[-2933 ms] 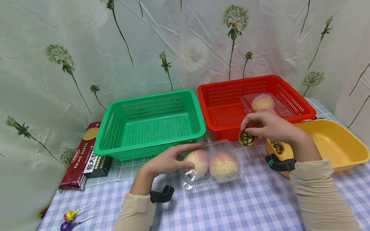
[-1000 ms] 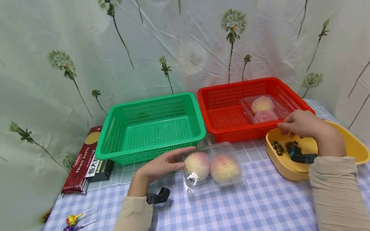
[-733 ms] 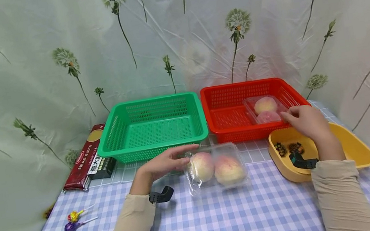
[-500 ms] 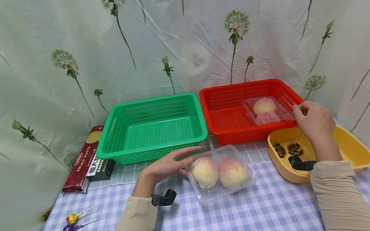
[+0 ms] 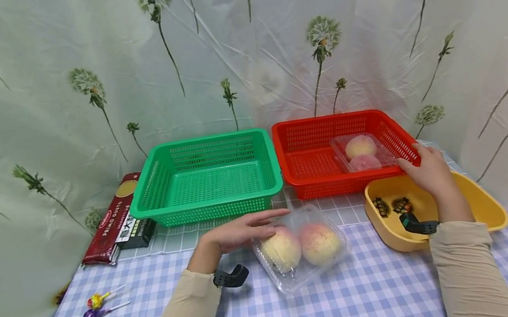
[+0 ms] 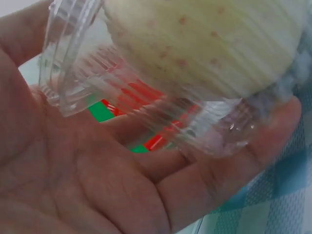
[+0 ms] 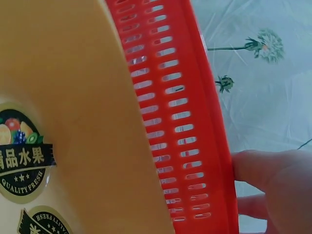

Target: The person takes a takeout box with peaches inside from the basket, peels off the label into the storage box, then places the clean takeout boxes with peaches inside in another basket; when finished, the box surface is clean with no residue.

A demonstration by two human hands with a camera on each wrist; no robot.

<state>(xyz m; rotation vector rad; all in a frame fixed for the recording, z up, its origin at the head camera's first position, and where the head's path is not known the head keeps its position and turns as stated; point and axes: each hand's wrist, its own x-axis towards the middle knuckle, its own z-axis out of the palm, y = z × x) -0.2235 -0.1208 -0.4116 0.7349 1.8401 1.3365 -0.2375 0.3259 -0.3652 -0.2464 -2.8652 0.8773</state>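
A clear plastic clamshell box (image 5: 295,278) holding two peaches (image 5: 320,243) stands turned at an angle on the checked cloth. My left hand (image 5: 240,233) grips its left side; in the left wrist view, fingers (image 6: 214,180) run along the clear wall under a pale peach (image 6: 204,48). My right hand (image 5: 431,170) is at the near right corner of the red basket (image 5: 331,186), holding its rim. In the right wrist view, the thumb (image 7: 258,168) touches the rim and the other fingers are partly hidden behind it.
The red basket contains another clear box of fruit (image 5: 363,154). A yellow tub (image 5: 488,212) with two round dark stickers (image 5: 402,205) stands before it. A green basket (image 5: 212,205), a spaghetti pack (image 5: 112,222), a black box (image 5: 140,234) and two lollipops (image 5: 97,308) lie leftward.
The right hand, which held a round sticker, has moved to the red basket's corner; two stickers now show in the tub. The left hand has turned the clamshell box and shifted it nearer.
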